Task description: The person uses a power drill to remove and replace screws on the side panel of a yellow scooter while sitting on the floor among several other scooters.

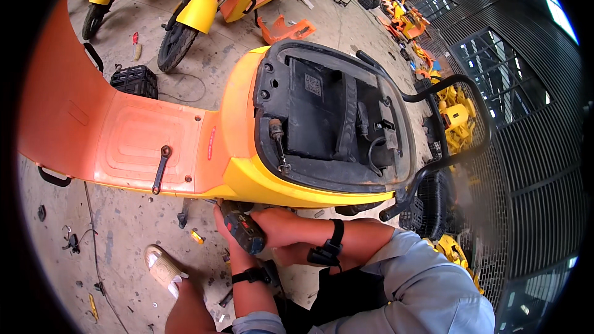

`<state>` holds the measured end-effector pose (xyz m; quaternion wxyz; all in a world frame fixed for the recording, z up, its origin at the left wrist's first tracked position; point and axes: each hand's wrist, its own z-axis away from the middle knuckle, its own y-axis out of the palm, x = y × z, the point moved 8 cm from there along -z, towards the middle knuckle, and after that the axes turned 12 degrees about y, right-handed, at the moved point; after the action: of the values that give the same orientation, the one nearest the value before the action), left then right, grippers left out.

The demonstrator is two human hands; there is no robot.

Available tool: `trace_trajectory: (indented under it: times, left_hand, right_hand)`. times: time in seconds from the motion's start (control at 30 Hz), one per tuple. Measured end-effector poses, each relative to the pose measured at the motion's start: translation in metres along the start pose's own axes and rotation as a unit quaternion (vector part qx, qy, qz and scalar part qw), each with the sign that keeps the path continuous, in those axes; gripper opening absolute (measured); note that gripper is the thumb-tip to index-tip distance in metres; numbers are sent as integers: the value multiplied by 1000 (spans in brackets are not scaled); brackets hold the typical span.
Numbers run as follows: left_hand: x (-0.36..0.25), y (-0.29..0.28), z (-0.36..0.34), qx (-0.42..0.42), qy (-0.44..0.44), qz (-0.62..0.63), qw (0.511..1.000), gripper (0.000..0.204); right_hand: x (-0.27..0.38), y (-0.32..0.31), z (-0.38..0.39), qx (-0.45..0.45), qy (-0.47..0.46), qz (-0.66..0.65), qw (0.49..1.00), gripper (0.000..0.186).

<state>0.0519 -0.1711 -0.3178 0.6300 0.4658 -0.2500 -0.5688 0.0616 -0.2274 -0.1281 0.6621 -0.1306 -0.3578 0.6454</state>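
Observation:
A yellow and orange electric scooter (247, 176) lies across the view, its seat off and a black battery compartment (318, 111) exposed. At its near lower edge I hold a black cordless impact driver (245, 230) with red marks. My right hand (270, 222) is closed round the driver, its fingers partly hidden behind the body. My left hand (223, 225) is beside the driver's front end, under the scooter's side; its fingertips are hidden. On the orange footboard rests a ring spanner (162, 170). A socket tool (278, 143) lies at the compartment's left rim.
Other yellow scooters (198, 12) stand at the far left, near a black crate (134, 80). A black rear rack (473, 111) sticks out right. Yellow and orange parts (455, 114) are heaped along the wall. A cable (93, 235) and small bits lie on the concrete floor.

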Motion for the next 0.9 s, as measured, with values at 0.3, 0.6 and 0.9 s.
trace_trajectory:
  times: [0.3, 0.6, 0.9]
  left_hand:
    - [0, -8, -2, 0, 19, -23, 1000, 54]
    - [9, -44, -17, -19, 4, -51, 999, 49]
    - [13, -52, -19, -66, 14, -20, 998, 49]
  right_hand:
    - [0, 1, -2, -16, 7, 27, 999, 40]
    - [-3, 5, -10, -99, -37, -46, 993, 47]
    - [-3, 6, -13, -86, -39, -39, 995, 48]
